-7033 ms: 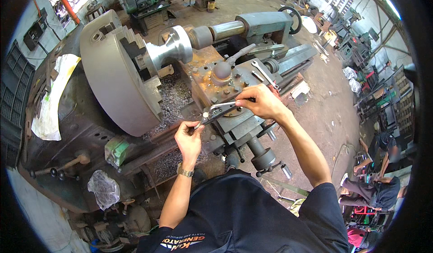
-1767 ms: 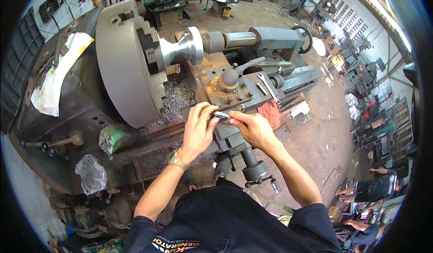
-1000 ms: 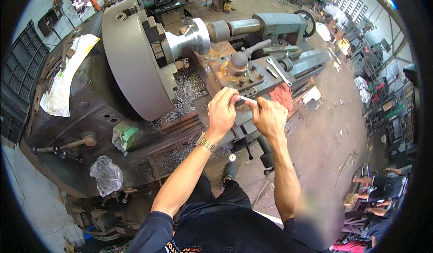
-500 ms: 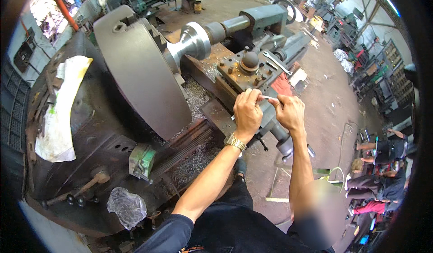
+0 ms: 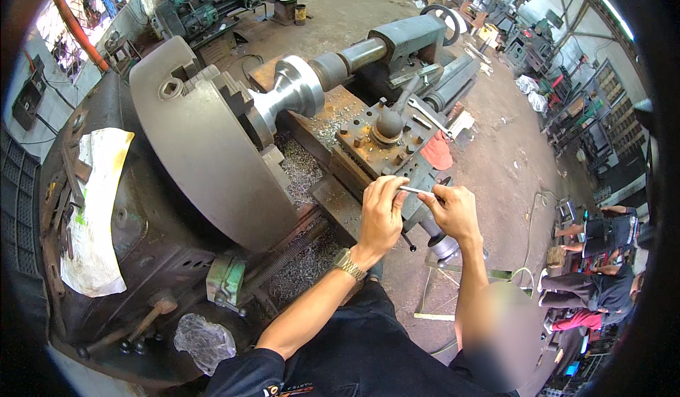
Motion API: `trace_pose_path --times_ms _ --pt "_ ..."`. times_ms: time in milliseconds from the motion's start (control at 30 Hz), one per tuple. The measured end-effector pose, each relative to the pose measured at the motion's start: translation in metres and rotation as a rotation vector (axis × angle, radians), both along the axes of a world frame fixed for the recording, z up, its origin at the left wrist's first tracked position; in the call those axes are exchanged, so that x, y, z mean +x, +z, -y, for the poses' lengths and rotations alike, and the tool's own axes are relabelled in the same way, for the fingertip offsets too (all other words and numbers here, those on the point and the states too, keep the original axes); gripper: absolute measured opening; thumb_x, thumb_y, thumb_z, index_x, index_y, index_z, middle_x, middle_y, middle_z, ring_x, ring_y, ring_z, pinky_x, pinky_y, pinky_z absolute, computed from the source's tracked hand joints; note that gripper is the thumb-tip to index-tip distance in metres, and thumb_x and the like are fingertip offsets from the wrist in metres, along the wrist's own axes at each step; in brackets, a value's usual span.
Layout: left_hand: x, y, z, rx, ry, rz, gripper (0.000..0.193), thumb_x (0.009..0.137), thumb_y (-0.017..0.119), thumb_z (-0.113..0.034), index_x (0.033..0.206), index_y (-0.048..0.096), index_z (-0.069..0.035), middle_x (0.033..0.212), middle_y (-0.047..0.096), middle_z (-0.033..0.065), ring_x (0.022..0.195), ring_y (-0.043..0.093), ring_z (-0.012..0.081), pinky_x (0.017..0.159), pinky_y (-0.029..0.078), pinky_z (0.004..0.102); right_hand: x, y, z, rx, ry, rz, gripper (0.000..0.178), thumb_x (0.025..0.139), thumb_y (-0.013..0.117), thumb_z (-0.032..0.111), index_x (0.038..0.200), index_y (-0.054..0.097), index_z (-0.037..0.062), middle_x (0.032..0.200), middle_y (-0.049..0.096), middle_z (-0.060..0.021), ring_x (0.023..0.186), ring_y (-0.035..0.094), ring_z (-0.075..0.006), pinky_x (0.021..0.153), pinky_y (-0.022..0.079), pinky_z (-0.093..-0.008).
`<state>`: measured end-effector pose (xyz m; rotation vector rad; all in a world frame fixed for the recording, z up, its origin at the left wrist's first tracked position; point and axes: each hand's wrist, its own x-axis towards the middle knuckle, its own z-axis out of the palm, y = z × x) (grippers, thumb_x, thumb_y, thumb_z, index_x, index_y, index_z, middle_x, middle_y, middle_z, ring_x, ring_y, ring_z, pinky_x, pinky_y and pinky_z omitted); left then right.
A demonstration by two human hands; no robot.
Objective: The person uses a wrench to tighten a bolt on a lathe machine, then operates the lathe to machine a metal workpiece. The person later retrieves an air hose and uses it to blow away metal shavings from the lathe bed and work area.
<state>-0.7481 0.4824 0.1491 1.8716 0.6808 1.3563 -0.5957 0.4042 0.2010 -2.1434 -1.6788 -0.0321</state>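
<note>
A slim grey metal bar (image 5: 416, 191) spans the gap between my two hands, above the near side of a lathe carriage. Its left end is pinched in the fingers of my left hand (image 5: 382, 214), which has a gold watch at the wrist. The thumb and fingers of my right hand (image 5: 455, 211) close on its other end. Just beyond is the rusty square tool post (image 5: 368, 145) with a ball-ended lever on top. To its left, a shiny turned metal workpiece (image 5: 301, 89) sits between the large chuck (image 5: 205, 142) and the tailstock (image 5: 411, 32).
A wrench (image 5: 428, 117) and a red cloth (image 5: 437, 152) lie beside the tool post. Metal chips cover the bed. A stained sheet (image 5: 95, 220) and a clear plastic bag (image 5: 205, 342) rest on the headstock side. Other people (image 5: 605, 234) are at the far right.
My hands have come slightly lower, and more of the metal bar shows between them. The whole view has shifted a little; the workpiece remains held in the lathe.
</note>
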Motion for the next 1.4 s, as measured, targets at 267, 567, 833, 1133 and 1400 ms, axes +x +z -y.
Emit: trace_pose_path --times_ms 267,567,833,1133,1400 --pt "-0.037 -0.001 0.007 -0.138 0.013 -0.060 0.025 0.094 0.060 -0.005 0.119 0.062 -0.002 0.111 0.065 0.0121 0.100 0.065 0.0225 0.090 0.051 0.0335 0.062 0.012 0.003 0.266 0.037 -0.520 0.041 0.093 0.067 0.030 0.072 0.055 -0.0020 0.055 0.039 -0.0078 0.052 0.036 -0.0127 0.050 0.032 -0.0325" --pt "-0.087 0.041 0.039 -0.190 0.268 -0.061 0.015 0.088 0.060 0.005 0.102 0.065 0.001 0.107 0.065 0.0115 0.103 0.062 0.0221 0.094 0.048 0.0341 0.176 -0.018 -0.018 0.377 0.069 -0.411 0.015 0.093 0.064 0.010 0.097 0.065 -0.0041 0.074 0.059 -0.0112 0.065 0.055 -0.0178 0.062 0.044 -0.0313" --pt "-0.157 0.122 0.049 0.166 0.839 -0.206 0.020 0.095 0.054 0.005 0.112 0.063 0.000 0.114 0.062 0.0097 0.107 0.059 0.0183 0.098 0.046 0.0323 0.222 -0.088 -0.115 0.236 0.188 -0.326 0.018 0.087 0.060 0.000 0.102 0.069 -0.0033 0.099 0.061 -0.0215 0.094 0.062 -0.0397 0.082 0.049 -0.0432" --pt "-0.368 0.162 -0.037 0.299 1.229 -0.763 0.023 0.100 0.053 -0.011 0.119 0.062 -0.003 0.118 0.065 0.0116 0.109 0.062 0.0226 0.097 0.046 0.0353 0.228 -0.084 -0.113 0.172 0.347 -0.256 0.028 0.082 0.058 -0.003 0.108 0.066 0.0018 0.106 0.060 -0.0201 0.102 0.059 -0.0394 0.087 0.047 -0.0442" --pt "-0.400 0.111 -0.104 0.219 1.277 -0.721 0.025 0.102 0.051 -0.019 0.115 0.064 -0.002 0.111 0.069 0.0148 0.104 0.065 0.0271 0.093 0.048 0.0365 0.221 -0.083 -0.107 0.142 0.360 -0.132 0.025 0.083 0.054 -0.003 0.104 0.067 0.0013 0.099 0.062 -0.0186 0.097 0.060 -0.0394 0.086 0.048 -0.0444"
